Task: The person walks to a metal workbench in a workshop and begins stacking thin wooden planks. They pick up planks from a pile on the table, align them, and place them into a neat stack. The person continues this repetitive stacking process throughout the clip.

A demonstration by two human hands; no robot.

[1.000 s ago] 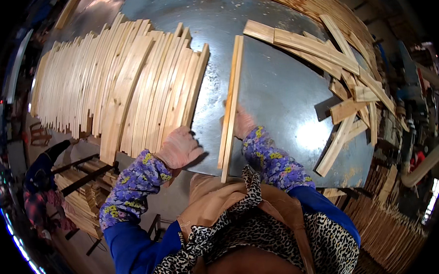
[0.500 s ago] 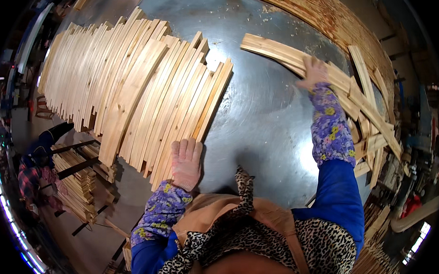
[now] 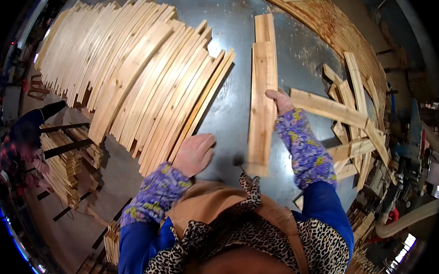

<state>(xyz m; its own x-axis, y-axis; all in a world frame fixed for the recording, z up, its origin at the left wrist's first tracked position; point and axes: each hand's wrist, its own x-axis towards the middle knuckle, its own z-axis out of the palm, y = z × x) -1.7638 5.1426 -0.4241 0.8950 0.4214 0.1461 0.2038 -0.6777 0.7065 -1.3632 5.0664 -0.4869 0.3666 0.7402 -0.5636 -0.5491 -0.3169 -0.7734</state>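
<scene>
At the left, a slanting row of narrow wooden strips (image 3: 88,54) covers the metal tabletop (image 3: 228,107), and at its near right end the left hand (image 3: 195,154) rests with fingers together and loosely bent, nothing seen in its grasp; whether it touches the strips I cannot tell. Right of that, two long boards (image 3: 263,101) lie overlapped lengthwise, and the right hand (image 3: 280,102) has hold of their right edge, thumb on top, the other fingers mostly hidden, beside a jumbled heap of boards (image 3: 331,108).
</scene>
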